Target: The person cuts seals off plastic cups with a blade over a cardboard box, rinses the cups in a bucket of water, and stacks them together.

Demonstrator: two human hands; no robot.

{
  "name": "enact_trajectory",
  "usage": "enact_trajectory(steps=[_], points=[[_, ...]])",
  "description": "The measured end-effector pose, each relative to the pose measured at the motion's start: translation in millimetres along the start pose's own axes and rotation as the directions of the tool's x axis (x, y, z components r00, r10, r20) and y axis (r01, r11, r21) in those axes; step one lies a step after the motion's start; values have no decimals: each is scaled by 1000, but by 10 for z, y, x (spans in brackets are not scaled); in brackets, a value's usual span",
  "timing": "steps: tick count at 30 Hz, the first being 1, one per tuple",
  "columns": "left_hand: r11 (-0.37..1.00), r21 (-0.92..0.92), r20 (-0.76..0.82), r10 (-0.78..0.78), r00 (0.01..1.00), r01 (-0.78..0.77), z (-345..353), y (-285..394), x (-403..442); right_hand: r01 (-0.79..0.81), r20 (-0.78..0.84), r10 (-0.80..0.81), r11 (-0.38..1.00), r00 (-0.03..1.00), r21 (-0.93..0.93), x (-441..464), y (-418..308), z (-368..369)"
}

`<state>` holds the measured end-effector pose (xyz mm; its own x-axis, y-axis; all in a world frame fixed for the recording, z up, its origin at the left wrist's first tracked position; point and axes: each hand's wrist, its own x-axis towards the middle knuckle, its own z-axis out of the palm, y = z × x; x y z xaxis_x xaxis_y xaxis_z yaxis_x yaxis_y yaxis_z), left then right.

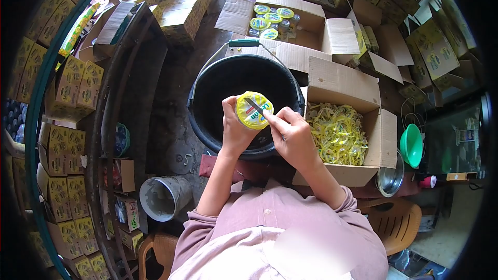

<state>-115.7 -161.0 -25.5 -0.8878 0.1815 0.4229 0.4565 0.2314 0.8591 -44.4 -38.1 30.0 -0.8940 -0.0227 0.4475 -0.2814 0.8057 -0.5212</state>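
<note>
Over the big black bucket (207,80), my left hand (233,127) grips a round cup (251,119) whose yellow and green printed lid faces up. My right hand (290,132) is closed around a small knife (254,105), its dark blade lying across the lid. To the right of the bucket stands an open carton (342,80) filled with yellow and clear plastic strips (340,137). Behind the bucket, another open carton (311,8) holds several cups with yellow lids (268,19).
A grey bucket (179,192) stands on the floor at the left. At the right are a green bowl (411,145) and a metal bowl (391,176). Stacked printed cartons (67,150) line the left side, with more cartons (436,54) at the back right.
</note>
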Motion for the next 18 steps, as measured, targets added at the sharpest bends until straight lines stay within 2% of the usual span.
enact_trajectory(steps=[10, 18], points=[[1000, 4, -28, 8, 1000, -8, -7, 21, 13, 9, 105, 1, 995, 994, -96, -17, 4, -45], [1000, -23, 5, 17, 1000, -16, 25, -13, 0, 31, 115, -18, 993, 993, -112, 19, 3, -44]])
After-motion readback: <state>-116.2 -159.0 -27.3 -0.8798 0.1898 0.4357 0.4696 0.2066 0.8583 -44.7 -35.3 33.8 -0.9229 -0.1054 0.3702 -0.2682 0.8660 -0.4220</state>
